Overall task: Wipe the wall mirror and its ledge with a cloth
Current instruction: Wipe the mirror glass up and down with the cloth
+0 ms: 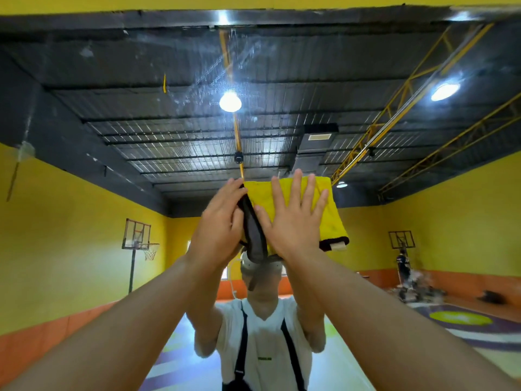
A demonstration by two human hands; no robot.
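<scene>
step: wiping mirror (112, 108) up high | cloth (329, 218) flat on glass | right hand (293, 221) fingers spread, pressing it | left hand (222, 221) gripping its edge | next: probably steady sweeps; ledge not in view

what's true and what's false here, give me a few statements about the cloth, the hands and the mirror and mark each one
1. The cloth is yellow with a dark reverse side. True.
2. Only one hand touches the cloth. False: both do; the left hand holds its dark folded edge.
3. The right hand lies flat on the cloth, fingers spread. True.
4. The cloth is down on the ledge. False: it is held high against the mirror; no ledge is in view.
5. The mirror reflects a basketball hoop. True.
</scene>
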